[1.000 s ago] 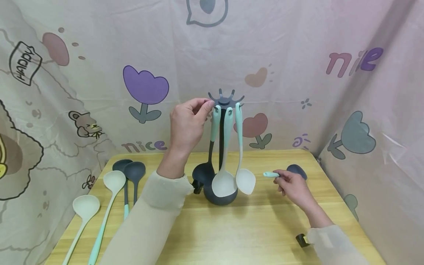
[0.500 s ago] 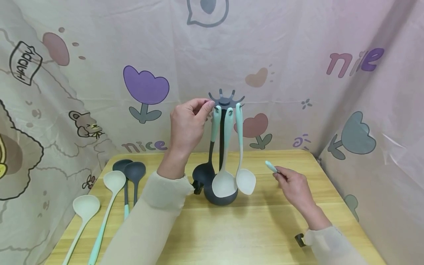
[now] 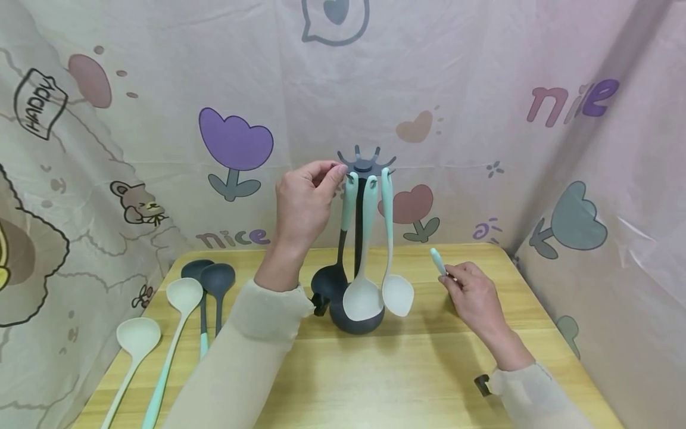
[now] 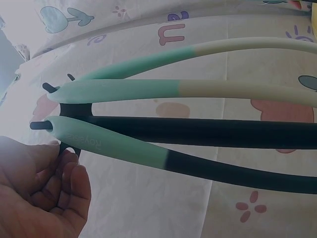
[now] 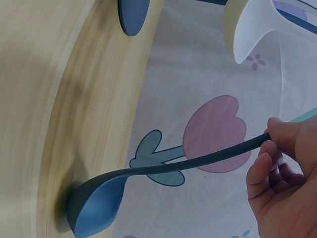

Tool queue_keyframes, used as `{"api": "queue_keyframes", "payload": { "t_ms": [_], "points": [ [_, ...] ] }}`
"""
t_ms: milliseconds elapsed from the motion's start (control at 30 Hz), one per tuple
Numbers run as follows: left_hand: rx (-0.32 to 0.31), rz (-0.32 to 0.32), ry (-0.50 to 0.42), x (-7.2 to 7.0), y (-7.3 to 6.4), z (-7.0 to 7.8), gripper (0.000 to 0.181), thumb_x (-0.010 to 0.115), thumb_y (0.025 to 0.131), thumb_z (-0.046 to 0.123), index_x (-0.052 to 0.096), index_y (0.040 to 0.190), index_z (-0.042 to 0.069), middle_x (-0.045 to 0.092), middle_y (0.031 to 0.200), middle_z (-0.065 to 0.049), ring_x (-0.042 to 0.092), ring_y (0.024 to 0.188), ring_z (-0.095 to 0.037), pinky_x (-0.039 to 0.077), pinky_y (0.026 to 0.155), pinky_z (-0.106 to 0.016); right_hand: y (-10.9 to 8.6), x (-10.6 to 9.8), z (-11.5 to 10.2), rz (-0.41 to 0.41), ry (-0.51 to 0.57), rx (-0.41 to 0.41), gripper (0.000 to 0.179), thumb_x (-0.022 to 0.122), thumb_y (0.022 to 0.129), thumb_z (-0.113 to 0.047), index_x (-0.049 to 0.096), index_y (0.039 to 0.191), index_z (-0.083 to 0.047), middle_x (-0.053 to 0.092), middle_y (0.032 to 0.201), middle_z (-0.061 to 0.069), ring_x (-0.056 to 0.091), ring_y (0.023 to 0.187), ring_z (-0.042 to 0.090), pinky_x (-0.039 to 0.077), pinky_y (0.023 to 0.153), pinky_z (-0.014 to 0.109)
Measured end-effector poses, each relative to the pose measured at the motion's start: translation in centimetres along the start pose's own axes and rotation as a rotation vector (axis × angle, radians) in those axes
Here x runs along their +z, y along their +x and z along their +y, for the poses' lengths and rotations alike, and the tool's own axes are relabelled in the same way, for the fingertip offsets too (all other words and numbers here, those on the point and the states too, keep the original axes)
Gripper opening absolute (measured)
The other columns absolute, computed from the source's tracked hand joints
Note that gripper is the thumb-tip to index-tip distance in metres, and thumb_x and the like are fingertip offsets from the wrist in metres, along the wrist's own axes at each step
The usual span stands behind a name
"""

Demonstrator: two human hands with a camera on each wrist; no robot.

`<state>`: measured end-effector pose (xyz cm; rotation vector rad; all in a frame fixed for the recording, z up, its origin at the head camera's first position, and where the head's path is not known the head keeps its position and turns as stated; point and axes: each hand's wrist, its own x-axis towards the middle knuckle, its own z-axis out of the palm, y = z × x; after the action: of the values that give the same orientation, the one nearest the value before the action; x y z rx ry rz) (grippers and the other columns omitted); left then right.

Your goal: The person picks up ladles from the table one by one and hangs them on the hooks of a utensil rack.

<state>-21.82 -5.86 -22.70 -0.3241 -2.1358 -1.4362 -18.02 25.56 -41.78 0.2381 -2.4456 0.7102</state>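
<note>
A dark utensil rack (image 3: 364, 168) stands on the table; my left hand (image 3: 305, 199) pinches one of its hook arms between thumb and fingers. Three mint-handled utensils hang there: a dark ladle (image 3: 328, 279), a white ladle (image 3: 361, 298) and a white spatula-like utensil (image 3: 398, 295). To the right, my right hand (image 3: 474, 298) grips another dark ladle (image 5: 208, 158) where its stem meets the mint handle (image 3: 437, 260). In the right wrist view this ladle's bowl (image 5: 99, 203) points down close to the tabletop; whether it touches cannot be seen.
On the table's (image 3: 375, 381) left side lie two white-headed utensils (image 3: 139, 335) and two dark-headed ones (image 3: 218, 279), handles toward me. My left sleeve (image 3: 230, 363) covers part of them. A patterned cloth (image 3: 455, 71) encloses the back and sides.
My right hand has turned the held ladle so that its handle, once lying sideways, now tilts upward; the bowl has passed out of sight behind the hand. My left hand keeps its place.
</note>
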Motion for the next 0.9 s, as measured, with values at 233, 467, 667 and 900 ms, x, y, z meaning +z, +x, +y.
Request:
{"api": "queue_keyframes", "payload": {
  "t_ms": [233,467,667,900],
  "points": [
    [0.002,-0.001,0.0,0.0,0.0,0.0,0.025,0.073,0.102,0.028,0.081,0.112,0.007,0.078,0.095,-0.012,0.068,0.083,-0.019,0.055,0.071,-0.026,0.4,0.1,-0.4,0.015,0.001,-0.05,0.019,0.081,0.091,-0.004,0.08,0.109,-0.001,0.078,0.1,0.012,0.073,0.078,0.025,0.059,0.067,0.046],
    [0.002,-0.003,-0.004,-0.1,-0.1,0.0,0.025,0.073,0.102,0.028,0.081,0.113,0.007,0.078,0.095,-0.011,0.068,0.083,-0.018,0.057,0.072,-0.027,0.9,0.0,-1.0,0.0,0.015,-0.059,0.013,0.08,0.093,-0.006,0.08,0.106,-0.002,0.079,0.096,0.011,0.071,0.074,0.021,0.056,0.063,0.038],
    [0.005,-0.006,-0.008,-0.1,0.0,0.0,0.025,0.073,0.102,0.028,0.081,0.113,0.007,0.078,0.095,-0.012,0.068,0.083,-0.018,0.057,0.073,-0.028,1.3,0.0,-1.3,-0.01,0.031,-0.058,0.01,0.079,0.094,-0.008,0.08,0.103,-0.003,0.078,0.092,0.011,0.067,0.071,0.019,0.052,0.059,0.031],
    [0.004,-0.008,-0.013,-0.1,0.0,0.0,0.025,0.072,0.102,0.028,0.081,0.114,0.007,0.078,0.095,-0.01,0.068,0.084,-0.018,0.057,0.074,-0.028,1.5,0.1,-1.5,0.003,0.044,-0.065,0.008,0.08,0.094,-0.007,0.081,0.1,-0.002,0.077,0.086,0.009,0.062,0.066,0.015,0.049,0.056,0.026]
  ]
}}
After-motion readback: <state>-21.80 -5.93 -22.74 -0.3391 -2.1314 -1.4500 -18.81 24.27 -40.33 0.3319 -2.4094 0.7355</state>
